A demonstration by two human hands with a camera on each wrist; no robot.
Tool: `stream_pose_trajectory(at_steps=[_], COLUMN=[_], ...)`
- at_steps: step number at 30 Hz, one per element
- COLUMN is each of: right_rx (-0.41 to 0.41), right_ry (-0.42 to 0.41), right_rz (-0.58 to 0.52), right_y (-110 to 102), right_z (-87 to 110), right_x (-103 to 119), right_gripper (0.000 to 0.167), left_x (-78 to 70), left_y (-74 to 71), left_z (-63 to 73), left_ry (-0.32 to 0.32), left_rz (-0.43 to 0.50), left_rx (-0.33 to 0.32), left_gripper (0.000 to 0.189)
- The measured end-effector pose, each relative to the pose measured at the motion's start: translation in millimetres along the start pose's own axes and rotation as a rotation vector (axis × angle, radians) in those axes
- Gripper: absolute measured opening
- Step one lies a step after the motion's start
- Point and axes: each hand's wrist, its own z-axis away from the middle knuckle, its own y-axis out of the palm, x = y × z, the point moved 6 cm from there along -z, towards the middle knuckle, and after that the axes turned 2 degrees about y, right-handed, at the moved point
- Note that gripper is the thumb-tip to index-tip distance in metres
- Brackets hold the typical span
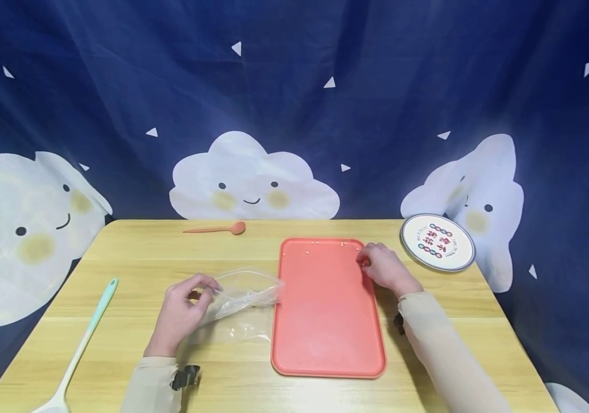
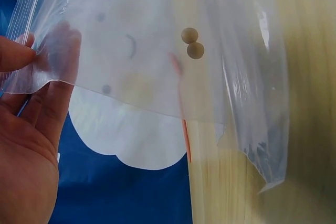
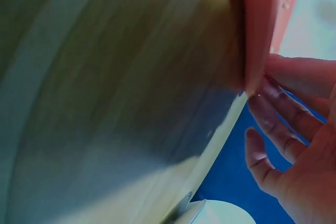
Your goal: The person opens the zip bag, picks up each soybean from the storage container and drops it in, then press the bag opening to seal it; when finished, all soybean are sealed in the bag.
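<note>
My left hand [image 1: 183, 310] pinches the edge of a clear zip bag [image 1: 245, 292] between thumb and fingers. The bag's mouth side reaches over the left rim of a red tray [image 1: 328, 321]. Through the plastic, the left wrist view shows two small tan balls [image 2: 195, 51] side by side. My right hand [image 1: 387, 267] grips the tray's right rim near the far corner. In the right wrist view its thumb and fingertips meet at the tray wall [image 3: 257, 35]. Several small pale balls [image 1: 307, 252] lie scattered along the tray's far end.
A red spoon [image 1: 237, 228] lies at the table's back edge. The round white plate [image 1: 436, 261] with printed writing sits at the back right corner. At the left lies a long white spatula with a mint-green handle [image 1: 103, 304]. A blue cloud-patterned curtain [image 1: 294, 109] hangs behind the wooden table.
</note>
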Motion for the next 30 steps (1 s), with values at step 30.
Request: stream_pose_trajectory(at_steps=[30], right_rx=[-0.128], right_ry=[-0.085], right_rz=[-0.128], right_y=[-13], right_z=[1.6], right_x=[16], right_gripper=[0.011], left_x=[4.4], left_y=[-1.6], left_z=[0.2], left_ry=[0.023], left_rz=[-0.066], left_rx=[-0.002], left_gripper=[0.030])
